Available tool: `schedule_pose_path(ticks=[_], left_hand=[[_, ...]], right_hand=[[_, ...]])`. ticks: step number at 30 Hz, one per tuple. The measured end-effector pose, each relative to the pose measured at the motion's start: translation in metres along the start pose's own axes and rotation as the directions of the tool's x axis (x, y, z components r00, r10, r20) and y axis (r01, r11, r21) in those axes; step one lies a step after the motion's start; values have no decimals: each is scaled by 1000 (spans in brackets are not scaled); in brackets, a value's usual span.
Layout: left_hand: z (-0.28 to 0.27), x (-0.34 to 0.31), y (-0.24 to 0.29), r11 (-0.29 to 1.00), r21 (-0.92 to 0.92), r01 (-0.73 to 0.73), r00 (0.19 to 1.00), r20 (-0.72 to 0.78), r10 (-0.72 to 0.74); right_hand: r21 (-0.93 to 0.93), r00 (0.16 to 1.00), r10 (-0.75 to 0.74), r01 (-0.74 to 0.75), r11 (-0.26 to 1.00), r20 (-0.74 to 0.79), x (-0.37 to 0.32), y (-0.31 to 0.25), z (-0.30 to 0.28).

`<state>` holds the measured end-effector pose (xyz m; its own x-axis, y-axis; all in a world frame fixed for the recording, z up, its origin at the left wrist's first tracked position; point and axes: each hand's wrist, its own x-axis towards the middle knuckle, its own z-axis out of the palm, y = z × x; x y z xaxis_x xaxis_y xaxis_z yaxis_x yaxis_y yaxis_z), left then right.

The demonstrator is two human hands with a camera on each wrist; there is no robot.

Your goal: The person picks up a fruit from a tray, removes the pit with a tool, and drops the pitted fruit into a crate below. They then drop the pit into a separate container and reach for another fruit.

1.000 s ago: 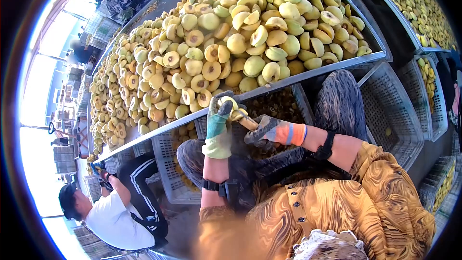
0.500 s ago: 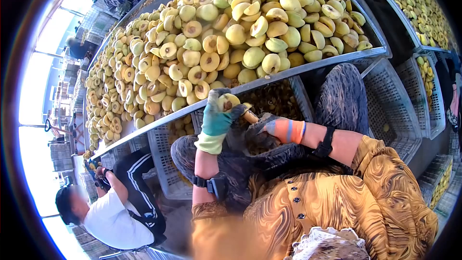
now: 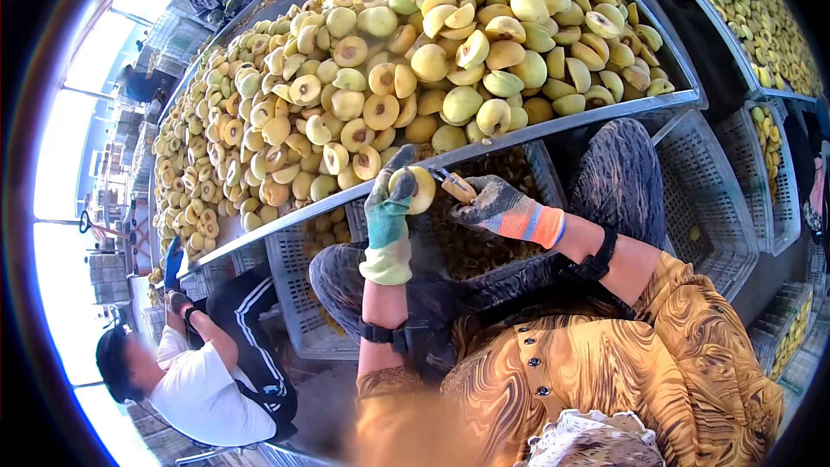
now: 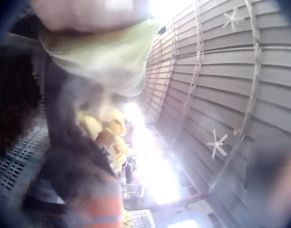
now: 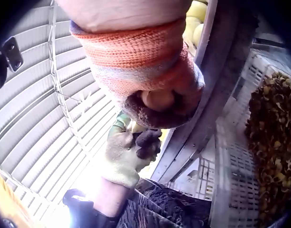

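Note:
My left hand [image 3: 389, 220], in a green and dark-palmed glove, pinches a yellow peach half [image 3: 423, 191] near the metal table's front edge. Beside it my right hand [image 3: 503, 210], gloved with an orange cuff, grips a small coring tool by its wooden handle [image 3: 460, 190]. The tool's metal end points at the peach half, a small gap apart from it. In the right wrist view the butt of the wooden handle [image 5: 158, 99] shows within the curled glove, and the left glove [image 5: 124, 159] is close below. The left wrist view is hazy, with the peach half hidden.
A metal-edged table [image 3: 571, 125] bears a large heap of halved peaches [image 3: 380, 78]. Below its edge, a crate holds brown pits and scraps [image 5: 276, 152]. An open plastic crate [image 3: 700, 182] stands at the right. A person in a white shirt [image 3: 212, 398] sits at the left.
The tool has drawn back from the peach half, where it was touching earlier. My right hand has risen a little, and the left hand's fingers now point more upward.

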<state>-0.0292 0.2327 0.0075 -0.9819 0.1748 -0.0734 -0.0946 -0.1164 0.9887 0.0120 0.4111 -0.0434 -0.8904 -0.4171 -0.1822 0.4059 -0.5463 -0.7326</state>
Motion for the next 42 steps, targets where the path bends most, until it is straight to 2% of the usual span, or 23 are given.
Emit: schedule_pose_path(ticks=[2,4,6,9,12,13,16,17,20,23,26,27,28,29,30,31,32,33,34,35,36,38,42], left_hand=[[9,-1,-2,995,26,-94,995,-18,94],[8,-1,-20,987,-114,-112,988,-117,98],[3,3,-31,991,-84,-104,987,-130,92],[5,4,-30,981,11,-194,976,-100,194],[11,1,-23,950,68,-305,951,-29,307],[11,0,-22,938,75,-338,941,-4,340],[11,-2,-26,956,104,-275,959,-40,280],[11,-2,-27,951,105,-292,954,-33,297],[19,-6,-16,988,-24,-149,982,-122,146],[23,-2,-17,982,77,-174,964,-191,186],[23,0,-14,993,47,-104,973,-201,111],[22,2,-13,989,79,-127,978,-159,138],[23,1,-12,964,172,-203,973,-80,219],[25,1,-11,881,324,-344,934,26,355],[26,-2,-10,829,376,-413,906,80,415],[27,-1,-12,849,332,-411,911,103,400],[27,1,-15,868,288,-405,914,126,385],[35,-6,-8,994,83,-78,997,14,77],[39,-11,0,982,-178,70,998,19,-68],[38,-10,-8,999,-31,-40,999,-21,39],[37,-8,-12,996,-83,38,997,-61,-44],[33,-4,-24,978,-187,92,989,-97,-112],[34,-10,-18,981,-186,48,985,-157,-78]], right_hand=[[-280,999,-46,43,959,-2,4,3,-2],[-238,999,-42,44,970,11,-4,-17,12],[-718,999,-11,-16,696,-34,-5,-29,17],[-790,997,-34,-31,612,-65,-4,-27,15],[-566,991,-74,-3,825,-114,2,-12,5],[-624,992,-78,0,781,-96,3,-10,0],[-778,996,-80,14,629,-47,3,-14,-5],[-830,999,-25,-26,557,-48,-3,-28,5],[-915,977,84,-212,343,-195,-7,-49,26],[-786,996,-9,-64,616,-88,3,-24,5],[-691,982,-187,119,713,-24,-1,-31,3],[-390,991,-114,80,917,-65,-3,-30,2],[278,988,-157,146,950,17,1,-15,-6],[-430,920,-386,374,822,63,8,-14,-9],[288,949,-278,227,930,150,11,-12,-12],[-246,932,-341,361,900,120,4,-25,-1],[-715,911,-403,340,611,89,-2,-39,11],[-947,873,-436,296,123,216,-5,-41,11],[-526,902,-425,396,753,71,1,-20,1],[-581,894,-446,382,718,37,6,-10,-5],[-828,875,-478,319,461,71,-2,-21,3],[-872,875,-474,305,383,98,0,-16,2],[-901,917,-385,250,354,103,4,-16,0]])
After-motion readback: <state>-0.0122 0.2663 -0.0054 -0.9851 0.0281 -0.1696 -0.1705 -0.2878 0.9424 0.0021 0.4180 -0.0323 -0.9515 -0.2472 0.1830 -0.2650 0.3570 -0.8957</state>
